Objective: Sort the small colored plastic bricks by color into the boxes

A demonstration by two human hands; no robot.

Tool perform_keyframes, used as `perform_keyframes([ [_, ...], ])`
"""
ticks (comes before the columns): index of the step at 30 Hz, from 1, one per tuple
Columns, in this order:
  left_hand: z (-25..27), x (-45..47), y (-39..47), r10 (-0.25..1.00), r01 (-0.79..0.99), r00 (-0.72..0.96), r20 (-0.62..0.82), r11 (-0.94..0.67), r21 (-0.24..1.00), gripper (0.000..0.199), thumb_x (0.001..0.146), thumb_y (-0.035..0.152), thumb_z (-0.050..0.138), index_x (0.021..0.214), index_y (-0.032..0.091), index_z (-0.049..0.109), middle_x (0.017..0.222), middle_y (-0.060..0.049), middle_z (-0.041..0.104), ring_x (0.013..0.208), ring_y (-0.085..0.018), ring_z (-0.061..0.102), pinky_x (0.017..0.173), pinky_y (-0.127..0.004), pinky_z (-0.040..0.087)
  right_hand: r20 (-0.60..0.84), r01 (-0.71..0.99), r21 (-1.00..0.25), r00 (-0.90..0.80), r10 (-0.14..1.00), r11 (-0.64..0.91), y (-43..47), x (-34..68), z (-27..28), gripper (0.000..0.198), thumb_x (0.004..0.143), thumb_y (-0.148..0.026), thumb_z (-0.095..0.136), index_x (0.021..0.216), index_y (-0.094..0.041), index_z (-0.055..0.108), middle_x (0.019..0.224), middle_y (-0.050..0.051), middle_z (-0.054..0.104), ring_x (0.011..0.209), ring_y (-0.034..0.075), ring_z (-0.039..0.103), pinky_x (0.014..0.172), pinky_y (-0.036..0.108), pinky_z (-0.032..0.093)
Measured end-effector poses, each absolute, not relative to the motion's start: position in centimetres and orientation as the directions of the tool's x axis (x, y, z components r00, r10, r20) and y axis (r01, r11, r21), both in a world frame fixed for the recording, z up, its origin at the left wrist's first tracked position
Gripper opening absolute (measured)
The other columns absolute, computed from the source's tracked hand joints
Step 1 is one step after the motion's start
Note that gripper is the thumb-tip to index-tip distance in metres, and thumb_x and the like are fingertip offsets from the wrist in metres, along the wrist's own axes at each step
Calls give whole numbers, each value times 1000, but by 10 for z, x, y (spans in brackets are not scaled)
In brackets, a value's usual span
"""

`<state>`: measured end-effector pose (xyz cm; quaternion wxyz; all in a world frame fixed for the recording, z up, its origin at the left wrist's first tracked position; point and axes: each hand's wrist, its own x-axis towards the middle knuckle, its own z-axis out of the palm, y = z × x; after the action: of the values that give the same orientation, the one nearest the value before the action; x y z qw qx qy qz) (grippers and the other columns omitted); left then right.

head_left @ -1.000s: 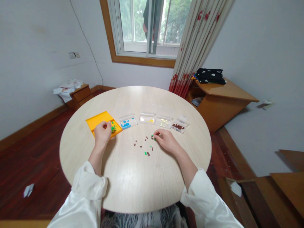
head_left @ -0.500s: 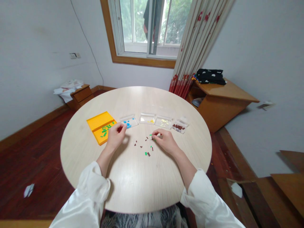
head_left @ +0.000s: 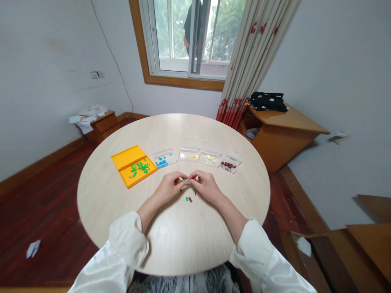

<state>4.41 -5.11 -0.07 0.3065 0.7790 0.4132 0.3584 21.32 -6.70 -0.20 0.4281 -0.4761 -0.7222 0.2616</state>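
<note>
Green piece (head_left: pixel 186 179) pinched where my left hand (head_left: pixel 168 188) and right hand (head_left: pixel 207 188) meet; best gripped lightly (it's tiny), edges squared.

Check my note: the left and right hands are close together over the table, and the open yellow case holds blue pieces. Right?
Not quite: the open yellow case holds green pieces, as the head view shows. The left hand and right hand are indeed close together over the table.

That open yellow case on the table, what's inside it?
Small green pieces lie scattered in the near half of the yellow case. Where they bunch together, whatever lies beneath is covered and can't be seen.
</note>
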Motion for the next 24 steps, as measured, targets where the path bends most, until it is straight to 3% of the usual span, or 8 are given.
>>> perform_keyframes([
  [9,4,38,-48,889,458,306,340,-451,766,16,77,29,56,74,17,66,65,-1,63,56,-12,47,57,-25,38,346,493,-782,-165,923,382,-64,221,4,12,78,-15,53,79,-18,65,79,2,68,75,13,60,71,27,46],
  [13,7,23,-38,918,516,114,379,-381,767,20,78,31,53,65,17,58,60,1,57,54,-11,45,55,-25,35,298,615,-729,-108,948,300,-56,240,0,14,77,-10,54,80,-16,66,84,5,68,80,15,60,80,32,46],
  [18,14,-4,-22,907,549,-185,379,-225,805,27,77,31,51,54,18,45,49,5,42,50,-10,38,51,-23,29,224,711,-637,-199,954,298,-54,253,-2,14,74,-8,60,81,-16,70,86,6,65,84,17,57,82,34,43],
  [24,17,-27,-11,836,433,-433,336,-134,891,30,74,30,53,49,18,40,48,6,36,48,-8,34,49,-22,27,203,721,-612,-254,946,325,-55,251,-4,15,75,-7,62,77,-19,72,85,4,61,84,16,55,84,35,40],
])
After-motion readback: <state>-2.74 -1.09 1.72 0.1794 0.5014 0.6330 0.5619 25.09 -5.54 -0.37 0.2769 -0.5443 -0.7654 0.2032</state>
